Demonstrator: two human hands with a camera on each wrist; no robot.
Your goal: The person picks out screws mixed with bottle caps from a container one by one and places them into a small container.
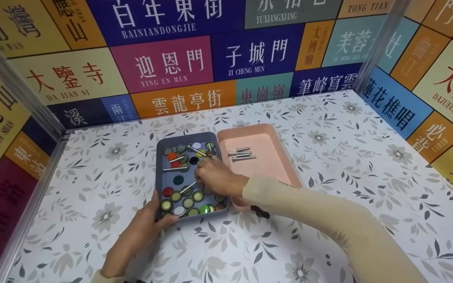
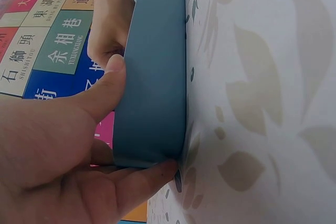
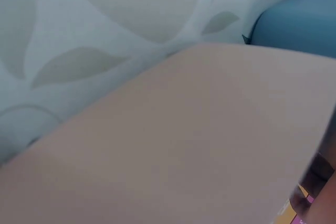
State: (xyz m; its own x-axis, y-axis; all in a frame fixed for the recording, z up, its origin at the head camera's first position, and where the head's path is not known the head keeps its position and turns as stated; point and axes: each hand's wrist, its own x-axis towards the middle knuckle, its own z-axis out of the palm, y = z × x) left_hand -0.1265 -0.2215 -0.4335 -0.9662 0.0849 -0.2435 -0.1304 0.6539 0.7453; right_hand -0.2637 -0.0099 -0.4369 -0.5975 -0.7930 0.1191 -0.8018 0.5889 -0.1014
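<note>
My left hand [image 1: 142, 226] grips the near-left corner of a blue-grey tray [image 1: 158, 157], thumb over its rim and fingers against its outer wall [image 2: 152, 77]. Inside lie many bottle caps, among them a dark green cap [image 1: 178, 180] and a red cap [image 1: 168, 191], mixed with silver bolts. My right hand [image 1: 216, 175] reaches into this tray with curled fingers, its fingertips at the end of one bolt [image 1: 188, 188]. Another bolt [image 1: 197, 150] lies just beyond the knuckles. In the right wrist view the sleeve [image 3: 184, 129] hides most of the hand.
Against the blue-grey tray's right side stands a pink tray [image 1: 266, 145] with several silver bolts [image 1: 243, 154] in it. The right forearm crosses over its near end. A dark object [image 1: 260, 212] shows below the forearm. Printed panels [image 1: 163, 65] wall the flowered table [image 1: 348, 157].
</note>
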